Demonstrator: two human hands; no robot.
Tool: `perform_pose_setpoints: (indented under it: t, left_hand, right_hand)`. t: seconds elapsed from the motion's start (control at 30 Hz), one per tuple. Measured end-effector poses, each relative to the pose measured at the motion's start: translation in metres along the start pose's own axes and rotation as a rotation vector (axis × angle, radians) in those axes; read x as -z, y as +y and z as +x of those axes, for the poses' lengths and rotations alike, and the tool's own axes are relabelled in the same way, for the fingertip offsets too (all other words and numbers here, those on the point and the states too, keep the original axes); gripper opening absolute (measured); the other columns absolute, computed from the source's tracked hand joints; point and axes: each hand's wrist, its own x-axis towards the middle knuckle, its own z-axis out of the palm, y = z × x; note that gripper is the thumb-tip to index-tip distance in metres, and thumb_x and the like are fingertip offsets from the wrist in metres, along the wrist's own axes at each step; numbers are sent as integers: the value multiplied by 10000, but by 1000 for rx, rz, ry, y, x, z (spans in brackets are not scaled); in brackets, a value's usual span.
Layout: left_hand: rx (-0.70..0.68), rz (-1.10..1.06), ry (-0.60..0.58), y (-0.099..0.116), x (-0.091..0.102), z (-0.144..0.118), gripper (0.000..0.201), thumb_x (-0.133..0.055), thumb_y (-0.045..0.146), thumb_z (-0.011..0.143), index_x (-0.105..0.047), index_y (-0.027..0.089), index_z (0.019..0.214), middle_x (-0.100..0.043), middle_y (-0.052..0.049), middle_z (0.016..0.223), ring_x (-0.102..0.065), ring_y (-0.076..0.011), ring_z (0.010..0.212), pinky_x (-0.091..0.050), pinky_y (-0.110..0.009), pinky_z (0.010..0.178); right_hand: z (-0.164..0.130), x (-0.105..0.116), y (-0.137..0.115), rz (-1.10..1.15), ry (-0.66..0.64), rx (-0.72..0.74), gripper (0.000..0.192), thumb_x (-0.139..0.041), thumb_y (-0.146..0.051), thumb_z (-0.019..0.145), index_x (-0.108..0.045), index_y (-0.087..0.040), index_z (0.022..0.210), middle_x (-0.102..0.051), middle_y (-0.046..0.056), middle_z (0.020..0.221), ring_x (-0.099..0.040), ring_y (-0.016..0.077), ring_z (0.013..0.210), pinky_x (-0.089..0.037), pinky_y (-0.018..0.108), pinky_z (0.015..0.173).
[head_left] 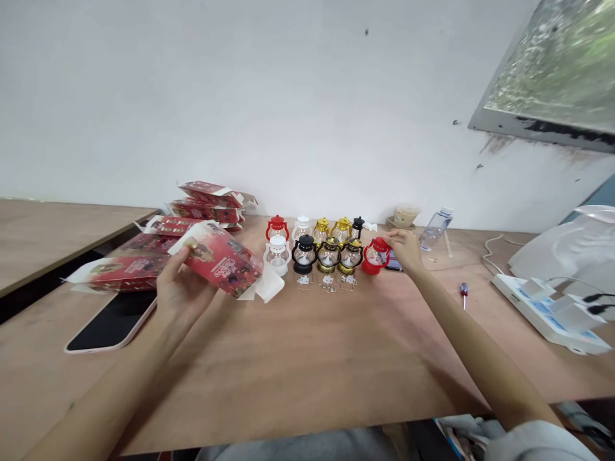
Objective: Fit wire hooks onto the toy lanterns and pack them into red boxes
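Note:
In my left hand point(180, 288) is a red printed cardboard box point(223, 259), held tilted above the table with its white end flaps open. My right hand point(404, 248) is closed at the upper right side of a small red lantern point(375, 256), which stands at the right end of the front row. Beside it in that row are bronze-gold lanterns point(329, 256), a black lantern point(304, 255) and a white lantern point(277, 256). Behind them stand another red lantern point(277, 229) and gold lanterns point(342, 228). Small wire pieces with white tags point(328, 283) lie in front.
More red boxes point(206, 208) are piled at the left, near a phone point(113, 323). On the right lie a screwdriver point(464, 291) and a white power strip point(548, 314) with plugs. A tilted plastic bottle point(436, 228) and a cup point(405, 216) are by the wall.

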Motion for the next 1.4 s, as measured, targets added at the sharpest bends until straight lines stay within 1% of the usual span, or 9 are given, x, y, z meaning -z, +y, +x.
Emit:
perform_pose_setpoints:
  t: [0.17,0.33,0.5,0.67,0.8,0.9,1.0,1.2,1.4]
  left_hand:
    - [-286,244,-212,13,-14,-2,306,-772,308,576,-615,233,828,-668,37,819,-586,-173,853,-505,-264,739]
    - [-870,699,-472,16,-53,-7,669,-859,199,467,-566,249,1066,-580,0,1093,-526,-207,1043,-449,-319,883]
    - [-1235,1037,-567,2,-90,12,713,-819,322,569,-494,233,1197,-488,-88,1294,-317,-327,1309,-218,-527,1083]
    - [-1429,1169,-484,-20,-108,34,685,-739,429,666,-424,285,1256,-338,-101,1434,-157,-362,1379,-114,-629,1067]
    - [-1520,1194,-462,-26,-107,41,667,-677,461,726,-377,296,1299,-347,-110,1435,-177,-350,1379,-138,-627,1061]
    - [-1577,1256,-522,-24,-100,45,625,-659,446,747,-404,281,1293,-398,-109,1407,-244,-333,1361,-163,-594,1074]
    - [-1618,1355,-598,-22,-94,52,598,-658,451,744,-452,258,1271,-480,-103,1345,-342,-303,1319,-209,-532,1086]
    - [-1533,1446,-717,-29,-89,60,547,-646,434,747,-505,218,1229,-603,-101,1199,-539,-258,1124,-361,-403,977]
    - [-1487,1403,-666,-33,-88,57,557,-663,400,734,-491,203,1227,-615,-106,1176,-556,-255,1089,-381,-361,902]
  right_hand:
    - [-4,-4,8,37,-45,3,262,-596,-387,685,-648,-140,753,-627,104,903,-594,213,821,-493,379,749]
    - [0,1,-12,-22,77,88,404,-587,-418,730,-599,-115,996,-558,164,1079,-575,247,910,-450,452,838]
    - [-6,2,-100,152,168,361,317,-557,-422,805,-555,-197,1029,-581,89,1071,-579,202,930,-467,374,809]
    - [-36,-14,-186,184,118,581,260,-572,-436,817,-572,-206,938,-595,46,929,-567,171,840,-456,332,764]
    - [-49,-35,-203,111,81,591,411,-606,-499,772,-534,-197,1041,-557,64,944,-536,196,840,-444,347,754]
    - [-52,-46,-196,171,22,563,412,-598,-501,777,-517,-198,1043,-546,62,961,-540,179,814,-444,323,727]
    - [-54,-53,-187,220,-61,547,396,-609,-488,769,-479,-203,1011,-542,23,843,-535,158,750,-432,294,688]
    - [-57,-56,-182,299,-198,372,425,-685,-467,685,-371,-233,850,-419,-88,590,-434,97,542,-340,233,537]
    - [-56,-51,-185,370,-208,318,404,-683,-422,675,-359,-235,827,-432,-90,588,-439,99,551,-334,235,542]
